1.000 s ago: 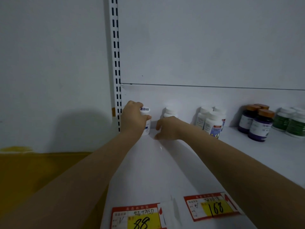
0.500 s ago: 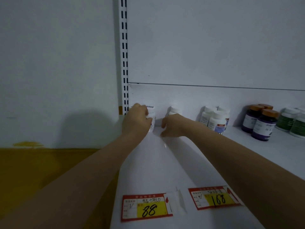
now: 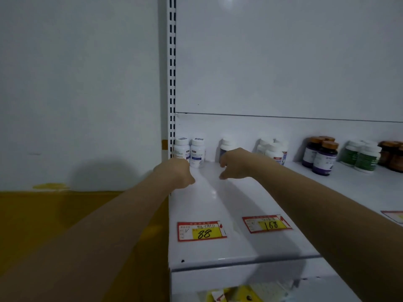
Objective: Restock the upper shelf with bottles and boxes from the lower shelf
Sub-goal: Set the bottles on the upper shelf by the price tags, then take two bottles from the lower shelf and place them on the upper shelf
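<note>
Two white bottles with blue labels (image 3: 197,152) stand side by side at the back left corner of the white upper shelf (image 3: 218,201). My left hand (image 3: 177,173) hovers just in front of them, fingers curled down, holding nothing. My right hand (image 3: 234,163) hangs beside it with fingers drooping apart, empty, partly covering another white bottle (image 3: 226,146) behind it. Both forearms stretch over the shelf.
Further right along the back stand white bottles (image 3: 273,151), purple bottles with orange caps (image 3: 321,155), green-labelled bottles (image 3: 364,156) and brown ones (image 3: 394,155). Price tags reading 88 (image 3: 201,231) and 168 (image 3: 267,223) lie near the front edge. A slotted upright (image 3: 172,83) borders the left.
My left hand has let go of the white bottle at the back left and pulled back toward me. My right hand has also drawn back a little from the bottle behind it.
</note>
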